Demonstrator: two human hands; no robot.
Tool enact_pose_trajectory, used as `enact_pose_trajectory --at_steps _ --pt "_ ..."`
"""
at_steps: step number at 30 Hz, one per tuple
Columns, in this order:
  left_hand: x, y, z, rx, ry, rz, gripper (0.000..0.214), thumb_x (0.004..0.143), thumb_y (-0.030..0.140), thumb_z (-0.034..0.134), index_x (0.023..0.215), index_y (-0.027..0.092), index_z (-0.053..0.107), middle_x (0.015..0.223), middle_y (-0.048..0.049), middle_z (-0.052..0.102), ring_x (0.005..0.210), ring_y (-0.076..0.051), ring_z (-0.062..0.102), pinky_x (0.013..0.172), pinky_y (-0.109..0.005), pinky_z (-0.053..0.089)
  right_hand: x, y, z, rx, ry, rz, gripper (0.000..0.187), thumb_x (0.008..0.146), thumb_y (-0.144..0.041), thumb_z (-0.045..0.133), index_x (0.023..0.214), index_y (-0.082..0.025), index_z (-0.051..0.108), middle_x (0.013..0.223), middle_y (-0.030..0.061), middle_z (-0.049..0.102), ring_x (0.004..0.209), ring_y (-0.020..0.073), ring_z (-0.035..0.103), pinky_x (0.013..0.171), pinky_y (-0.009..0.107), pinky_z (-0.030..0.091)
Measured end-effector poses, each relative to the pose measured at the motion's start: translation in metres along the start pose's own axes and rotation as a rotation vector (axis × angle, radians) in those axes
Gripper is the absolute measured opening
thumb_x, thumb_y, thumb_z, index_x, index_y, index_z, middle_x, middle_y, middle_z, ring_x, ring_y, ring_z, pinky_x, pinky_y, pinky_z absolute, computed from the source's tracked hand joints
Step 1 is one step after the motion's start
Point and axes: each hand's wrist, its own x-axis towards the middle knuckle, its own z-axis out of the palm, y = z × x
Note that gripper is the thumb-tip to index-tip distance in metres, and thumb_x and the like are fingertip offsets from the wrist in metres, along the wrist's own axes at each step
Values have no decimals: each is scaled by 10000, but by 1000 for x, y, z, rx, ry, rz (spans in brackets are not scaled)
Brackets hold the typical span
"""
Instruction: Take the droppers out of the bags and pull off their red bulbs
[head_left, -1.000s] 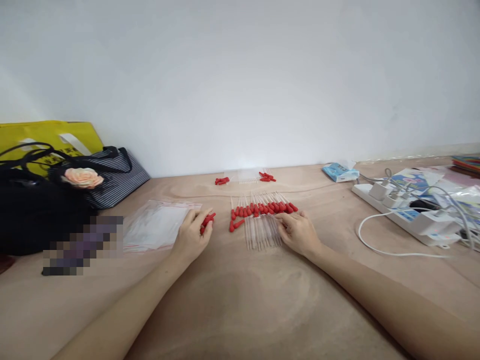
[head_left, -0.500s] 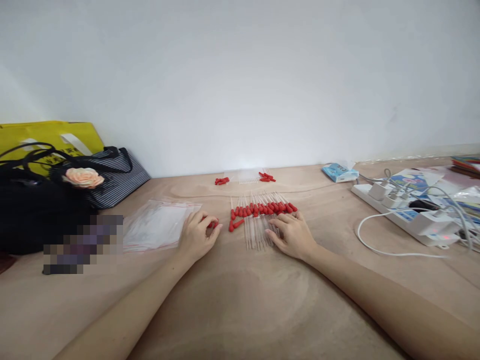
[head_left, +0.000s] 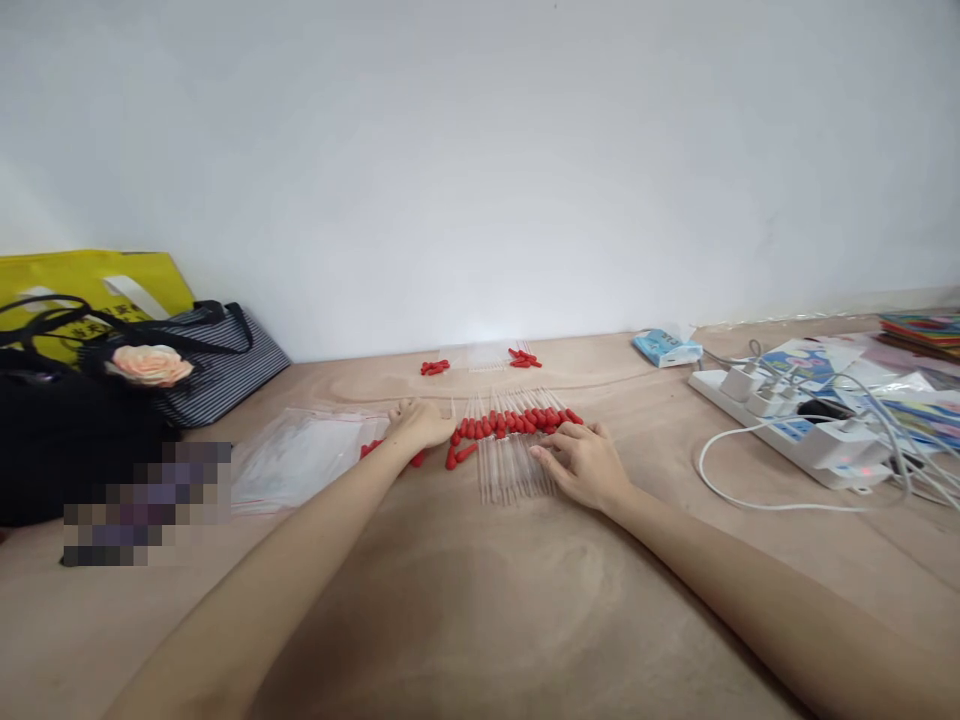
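Slender clear tubes with red, rubber-like bulbs [head_left: 501,426] lie in rows between the left hand [head_left: 421,422] and right hand [head_left: 590,466]; neither hand's grip can be determined. Caution: sideways pressure from the right hand could roll adjacent tubes out of line.

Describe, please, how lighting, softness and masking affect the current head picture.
In the head view, the white wall is brightest low at centre; in the head view, the clear dropper tubes by the right hand look faint and blend together; also in the head view, a mosaic patch hides whatever lies at left, and the blue tissue pack's lettering is indistinct.
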Motion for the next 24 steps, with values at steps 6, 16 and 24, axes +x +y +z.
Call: enact_pose_trajectory --at_steps 6,16,24 --pt "7 11 2 20 -55 -52 253 584 400 575 506 161 602 770 -155 638 918 -359 536 724 -433 393 4 12 3 6 0 150 433 889 -361 351 558 -184 568 605 0 595 594 115 535 611 275 256" --pt "-41 -16 -37 -85 127 181 220 833 275 343 842 170 536 691 -38 614 637 -175 569 578 -278 399 5 17 5 178 57 145 361 876 -317 369 594 -181 549 587 7 555 582 126 521 611 272 326" --pt "-95 -24 13 -219 445 810 166 867 241 398 786 170 525 760 -34 596 703 -142 563 656 -256 446 2 -2 4 293 123 -166 305 823 -317 486 1079 -158 529 973 101 564 907 186 514 790 335 409"
